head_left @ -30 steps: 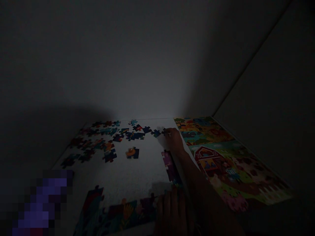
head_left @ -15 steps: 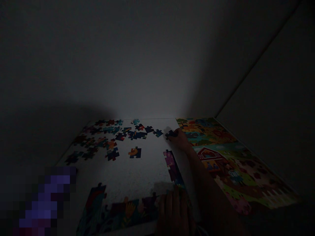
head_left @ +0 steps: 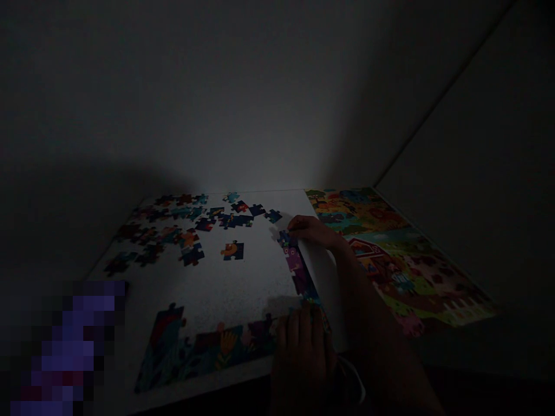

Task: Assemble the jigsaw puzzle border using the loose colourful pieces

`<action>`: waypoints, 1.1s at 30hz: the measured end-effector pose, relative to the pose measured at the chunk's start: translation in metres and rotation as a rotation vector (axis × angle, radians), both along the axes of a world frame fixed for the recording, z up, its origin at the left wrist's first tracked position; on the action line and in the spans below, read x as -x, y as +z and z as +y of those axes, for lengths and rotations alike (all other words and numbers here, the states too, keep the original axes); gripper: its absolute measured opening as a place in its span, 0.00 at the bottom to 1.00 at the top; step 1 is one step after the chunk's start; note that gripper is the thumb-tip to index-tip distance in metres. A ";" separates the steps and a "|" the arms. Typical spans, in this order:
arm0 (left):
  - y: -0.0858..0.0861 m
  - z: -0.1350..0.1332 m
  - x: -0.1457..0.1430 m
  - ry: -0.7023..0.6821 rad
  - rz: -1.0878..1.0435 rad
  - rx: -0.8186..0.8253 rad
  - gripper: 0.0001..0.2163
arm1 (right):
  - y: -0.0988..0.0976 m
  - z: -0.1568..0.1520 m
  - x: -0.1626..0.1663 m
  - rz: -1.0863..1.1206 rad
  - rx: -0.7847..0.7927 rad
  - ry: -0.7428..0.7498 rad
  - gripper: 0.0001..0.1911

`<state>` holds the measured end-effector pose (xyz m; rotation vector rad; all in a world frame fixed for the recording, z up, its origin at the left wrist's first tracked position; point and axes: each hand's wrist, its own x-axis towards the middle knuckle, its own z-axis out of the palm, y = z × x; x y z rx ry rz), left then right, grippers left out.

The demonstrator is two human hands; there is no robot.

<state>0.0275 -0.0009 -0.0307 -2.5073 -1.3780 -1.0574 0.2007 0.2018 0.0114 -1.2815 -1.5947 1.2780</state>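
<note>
Dark blue puzzle piece (head_left: 284, 238): at the far end of the assembled right edge strip (head_left: 295, 271), just above the purple character's eyes. Butted up against it; too dark to tell if the tabs are locked.

Right hand (head_left: 310, 228): fingers curled nearly closed, fingertips pinched on the piece's right side. Left hand (head_left: 302, 341): flat, fingers straight and side by side, palm down over the near right corner, gripping nothing.

Labels/brands: any print is too dark to read. Only artwork legible: red barn and cows on the farm picture (head_left: 427, 283), animals on the safari picture (head_left: 347, 216) beyond it.

Delta vs 0.5 s ago: piece was in the right hand, off the strip and farther out; now down at the strip's end. Left hand same spot. Orange-figure piece (head_left: 233, 251) and loose pieces (head_left: 173, 231) unchanged on the white surface (head_left: 251, 289). View tilted down slightly.
</note>
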 end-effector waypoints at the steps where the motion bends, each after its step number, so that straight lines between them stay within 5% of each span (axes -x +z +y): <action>1: 0.001 0.000 0.001 -0.012 0.022 0.005 0.15 | -0.001 0.001 -0.001 0.001 -0.003 0.006 0.11; 13: 0.006 0.001 0.002 -0.022 0.064 0.010 0.15 | -0.010 0.005 -0.003 -0.049 -0.027 -0.008 0.12; 19: -0.009 0.000 -0.005 0.042 -0.034 -0.044 0.15 | -0.010 0.008 0.013 0.047 -0.072 -0.234 0.13; 22: -0.019 0.002 -0.012 0.089 -0.110 -0.105 0.13 | -0.014 0.007 0.029 0.051 -0.065 -0.174 0.16; 24: -0.025 0.004 -0.015 0.104 -0.163 -0.143 0.13 | -0.020 0.009 0.037 -0.052 -0.121 -0.130 0.14; 29: -0.036 0.007 -0.018 0.112 -0.189 -0.201 0.12 | -0.036 0.021 0.042 -0.480 -0.406 -0.412 0.15; 33: -0.039 0.008 -0.020 0.132 -0.217 -0.235 0.14 | -0.041 0.030 0.047 -0.777 -0.472 -0.381 0.22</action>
